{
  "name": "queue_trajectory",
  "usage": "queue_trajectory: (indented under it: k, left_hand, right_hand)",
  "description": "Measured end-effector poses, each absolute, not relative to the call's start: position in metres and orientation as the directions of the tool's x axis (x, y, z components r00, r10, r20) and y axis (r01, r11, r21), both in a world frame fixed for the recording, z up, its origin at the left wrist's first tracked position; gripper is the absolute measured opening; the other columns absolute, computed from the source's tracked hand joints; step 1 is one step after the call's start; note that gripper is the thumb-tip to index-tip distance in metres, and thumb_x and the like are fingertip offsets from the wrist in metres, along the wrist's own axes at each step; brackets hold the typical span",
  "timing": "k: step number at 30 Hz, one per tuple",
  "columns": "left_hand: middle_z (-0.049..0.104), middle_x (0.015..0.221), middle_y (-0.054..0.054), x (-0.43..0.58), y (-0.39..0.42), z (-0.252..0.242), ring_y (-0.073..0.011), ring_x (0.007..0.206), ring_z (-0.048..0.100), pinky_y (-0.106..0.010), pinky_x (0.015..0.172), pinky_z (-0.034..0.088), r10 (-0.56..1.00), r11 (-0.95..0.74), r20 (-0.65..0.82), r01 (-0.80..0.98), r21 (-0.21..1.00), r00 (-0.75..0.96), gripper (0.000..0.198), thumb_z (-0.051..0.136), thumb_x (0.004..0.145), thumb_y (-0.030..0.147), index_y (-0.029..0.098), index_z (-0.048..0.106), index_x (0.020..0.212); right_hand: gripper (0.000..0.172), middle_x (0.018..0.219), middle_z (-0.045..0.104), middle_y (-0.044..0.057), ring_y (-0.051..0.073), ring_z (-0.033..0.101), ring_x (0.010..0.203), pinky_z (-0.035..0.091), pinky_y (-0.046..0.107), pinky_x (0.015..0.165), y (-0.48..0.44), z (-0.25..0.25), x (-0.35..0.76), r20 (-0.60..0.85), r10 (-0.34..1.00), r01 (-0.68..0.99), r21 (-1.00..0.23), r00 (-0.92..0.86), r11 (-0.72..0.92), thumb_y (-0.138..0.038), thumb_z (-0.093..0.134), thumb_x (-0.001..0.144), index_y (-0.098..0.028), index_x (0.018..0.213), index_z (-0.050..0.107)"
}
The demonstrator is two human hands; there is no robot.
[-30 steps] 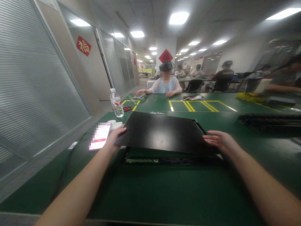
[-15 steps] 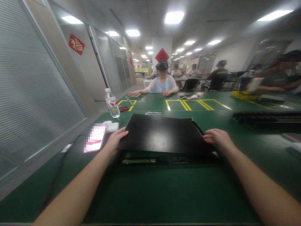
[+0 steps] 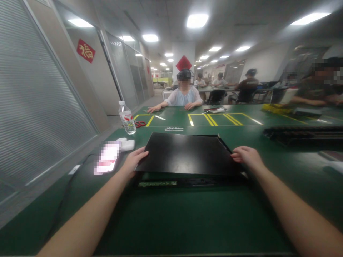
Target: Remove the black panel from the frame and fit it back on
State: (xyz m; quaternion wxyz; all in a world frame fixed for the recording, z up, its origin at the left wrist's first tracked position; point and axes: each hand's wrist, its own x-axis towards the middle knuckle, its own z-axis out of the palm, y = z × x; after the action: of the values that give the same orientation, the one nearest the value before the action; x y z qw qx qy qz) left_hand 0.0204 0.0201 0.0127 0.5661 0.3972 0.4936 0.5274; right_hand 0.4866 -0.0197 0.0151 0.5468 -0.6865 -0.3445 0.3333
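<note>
A flat, glossy black panel lies over a dark, shallow frame on the green table. My left hand is closed on the panel's left edge, thumb on top and the other fingers partly hidden underneath. At the right edge my right hand has its fingers bent and pinched at the rim; their tips are partly hidden. Along the near side, the panel sits a little above the frame, where a green circuit strip shows in the gap.
To the left are a lit phone, a white case, a water bottle and red scissors. Small pale parts lie beyond the panel. Long black parts rest at right. A person sits opposite.
The panel's far edge has come down and slightly nearer, baring a strip of the frame's far right edge. My hands keep their places at the sides.
</note>
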Motion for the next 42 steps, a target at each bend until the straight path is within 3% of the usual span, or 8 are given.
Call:
queue_trajectory:
  k: [10, 14, 17, 23, 30, 42]
  left_hand:
    - [0.082, 0.09, -0.01, 0.024, 0.022, 0.008, -0.0231, 0.08, 0.078, -0.029, 0.071, 0.062, 0.991, 0.114, -0.124, -0.174, 0.978, -0.048, 0.043, 0.082, 0.072, 0.016, 0.014, 0.075, 0.114]
    - [0.082, 0.089, -0.01, 0.025, 0.021, 0.008, -0.0206, 0.073, 0.077, -0.027, 0.069, 0.061, 0.988, 0.134, -0.144, -0.16, 0.978, -0.052, 0.039, 0.081, 0.074, 0.016, 0.013, 0.074, 0.113]
    - [0.082, 0.09, -0.01, 0.027, 0.019, 0.01, -0.0189, 0.07, 0.076, -0.026, 0.069, 0.061, 0.988, 0.142, -0.149, -0.152, 0.978, -0.038, 0.038, 0.08, 0.075, 0.014, 0.012, 0.073, 0.112]
    - [0.082, 0.09, -0.01, 0.031, 0.014, 0.017, -0.0176, 0.067, 0.076, -0.027, 0.073, 0.061, 0.987, 0.157, -0.161, -0.117, 0.981, -0.019, 0.033, 0.078, 0.078, 0.011, 0.011, 0.071, 0.11]
    - [0.082, 0.097, -0.012, 0.031, 0.012, 0.019, -0.0223, 0.085, 0.078, -0.03, 0.083, 0.061, 0.987, 0.161, -0.162, -0.077, 0.984, -0.003, 0.032, 0.078, 0.08, 0.012, 0.012, 0.07, 0.111]
    - [0.079, 0.113, -0.015, 0.029, 0.014, 0.017, -0.0246, 0.094, 0.078, -0.032, 0.085, 0.06, 0.989, 0.145, -0.146, -0.043, 0.989, -0.028, 0.034, 0.08, 0.077, 0.013, 0.012, 0.071, 0.109]
  right_hand:
    - [0.004, 0.067, 0.073, 0.006, 0.017, 0.067, 0.057, 0.052, 0.024, 0.053, -0.018, 0.009, 0.492, 0.003, 0.853, 0.309, -0.933, 0.521, -0.185, -0.016, 0.069, 0.074, -0.017, 0.076, 0.072]
    - [0.011, 0.071, 0.073, 0.003, 0.018, 0.066, 0.064, 0.046, 0.026, 0.057, -0.024, 0.019, 0.485, 0.111, 0.889, 0.679, -0.689, 0.444, -0.253, -0.024, 0.066, 0.076, -0.022, 0.081, 0.076]
    - [0.019, 0.08, 0.075, 0.004, 0.02, 0.067, 0.073, 0.044, 0.028, 0.061, -0.027, 0.024, 0.481, 0.163, 0.9, 0.813, -0.516, 0.404, -0.271, -0.028, 0.061, 0.08, -0.023, 0.085, 0.078]
    - [0.027, 0.091, 0.077, 0.005, 0.023, 0.067, 0.083, 0.044, 0.03, 0.066, -0.028, 0.021, 0.481, 0.187, 0.918, 0.88, -0.402, 0.351, -0.254, -0.03, 0.056, 0.081, -0.025, 0.094, 0.079]
    - [0.029, 0.093, 0.077, 0.004, 0.024, 0.068, 0.085, 0.044, 0.03, 0.067, -0.027, 0.019, 0.483, 0.196, 0.924, 0.897, -0.371, 0.329, -0.241, -0.032, 0.054, 0.082, -0.025, 0.096, 0.079]
    - [0.031, 0.096, 0.078, 0.005, 0.024, 0.069, 0.086, 0.045, 0.031, 0.067, -0.026, 0.017, 0.484, 0.198, 0.932, 0.922, -0.308, 0.304, -0.236, -0.032, 0.053, 0.083, -0.025, 0.098, 0.079]
